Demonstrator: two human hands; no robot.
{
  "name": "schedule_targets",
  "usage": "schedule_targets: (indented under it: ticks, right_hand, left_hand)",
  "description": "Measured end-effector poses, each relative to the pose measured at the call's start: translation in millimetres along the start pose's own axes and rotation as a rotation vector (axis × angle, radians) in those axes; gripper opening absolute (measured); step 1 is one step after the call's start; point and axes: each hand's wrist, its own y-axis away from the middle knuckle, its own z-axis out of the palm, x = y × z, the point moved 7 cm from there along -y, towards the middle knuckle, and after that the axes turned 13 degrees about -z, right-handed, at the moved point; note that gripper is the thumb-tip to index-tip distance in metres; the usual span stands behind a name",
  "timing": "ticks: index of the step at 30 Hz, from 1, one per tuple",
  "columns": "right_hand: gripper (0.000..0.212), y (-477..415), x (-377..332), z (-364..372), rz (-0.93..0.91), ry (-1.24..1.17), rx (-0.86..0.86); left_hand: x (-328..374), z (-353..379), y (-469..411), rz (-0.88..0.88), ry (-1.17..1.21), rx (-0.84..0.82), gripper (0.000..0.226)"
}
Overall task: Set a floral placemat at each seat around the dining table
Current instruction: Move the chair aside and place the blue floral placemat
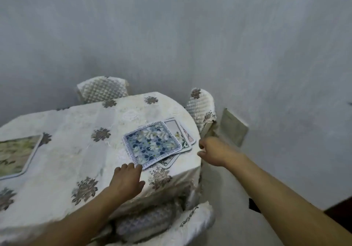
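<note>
A stack of floral placemats [158, 142] is shown just right of the frame's centre, lying on the tablecloth [80, 123] near the table's rounded right-hand edge. The top mat, blue and white [152, 143], is skewed over at least two others, whose corners are exposed at its right and lower sides. The stack is judged to be a supply from which each seat is served. One green-toned placemat [17, 153] is already laid flat at the left edge of the frame. The left hand [127, 179] is rested palm-down on the cloth, its fingers loosely together and their tips touching the top mat's near corner, probably to lift or slide it. The right hand [211, 151] is held off the table's edge at centre right, fingers curled inward and gripping nothing visible. Covered chairs are seen at upper centre [103, 90], centre right [202, 106] and bottom centre [162, 224]; these seats remain unset.
</note>
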Motion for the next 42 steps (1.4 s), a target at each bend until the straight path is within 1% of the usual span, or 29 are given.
schedule_targets:
  ticks: [3,6,11,14,18,20,21,24,26,27,29,30,32,33,35,38,42]
  right_hand:
    - [0.027,-63.4,0.1,5.1,-0.128,0.007,-0.039]
    - [0.026,-118.1,0.5,16.1,-0.199,0.006,-0.06]
    - [0.028,-188.2,17.2,45.9,-0.244,-0.012,-0.143]
    - [0.026,-227.6,36.5,64.8,-0.26,-0.01,-0.18]
    - [0.027,-287.3,67.3,100.5,-0.291,0.006,-0.266]
    - [0.032,-322.0,83.3,119.2,-0.304,0.019,-0.303]
    - [0.036,-336.2,90.7,125.8,-0.298,0.017,-0.315]
    - [0.044,-392.7,108.6,154.7,-0.336,-0.004,-0.369]
    - [0.048,-428.1,114.1,172.3,-0.351,-0.054,-0.414]
    - [0.049,-442.8,116.7,179.1,-0.349,-0.082,-0.431]
    - [0.05,-468.1,119.9,190.7,-0.366,-0.116,-0.443]
    - [0.05,-478.6,120.9,195.7,-0.379,-0.12,-0.447]
    - [0.046,-496.7,121.8,203.1,-0.403,-0.128,-0.448]
    - [0.045,-504.6,121.0,206.4,-0.418,-0.123,-0.449]
    - [0.046,-516.7,117.7,210.7,-0.448,-0.097,-0.444]
    - [0.049,-529.2,109.8,215.7,-0.507,-0.105,-0.43]
    - [0.046,-534.9,106.5,217.5,-0.506,-0.168,-0.394]
  left_hand:
    - [-14.5,6.8,-10.5,-0.132,0.046,-0.017,0.046]
    - [-20.8,19.7,-33.5,-0.209,0.106,-0.034,0.044]
    - [-10.2,40.0,-81.5,-0.293,0.172,-0.075,0.042]
    - [2.8,54.9,-103.0,-0.369,0.218,-0.094,0.041]
    - [23.7,84.4,-128.4,-0.504,0.325,-0.193,0.041]
    - [31.6,101.6,-139.7,-0.613,0.445,-0.264,0.037]
    - [34.2,107.9,-142.2,-0.682,0.559,-0.293,0.032]
    - [47.7,132.0,-155.1,-0.963,0.951,-0.342,0.018]
    - [58.3,145.8,-161.9,-1.164,1.2,-0.332,0.013]
    - [64.9,153.8,-163.7,-1.286,1.33,-0.333,0.019]
    - [81.7,171.5,-165.3,-1.519,1.632,-0.327,0.041]
    - [87.8,176.7,-167.1,-1.594,1.731,-0.309,0.041]
    - [92.3,181.5,-171.1,-1.693,1.779,-0.257,0.023]
    - [92.9,181.8,-172.4,-1.733,1.781,-0.228,0.02]
    - [92.5,179.9,-174.4,-1.802,1.809,-0.166,0.023]
    - [90.7,178.7,-176.8,-1.866,1.817,-0.099,0.021]
    - [95.4,182.4,-178.6,-1.876,1.796,-0.038,0.015]
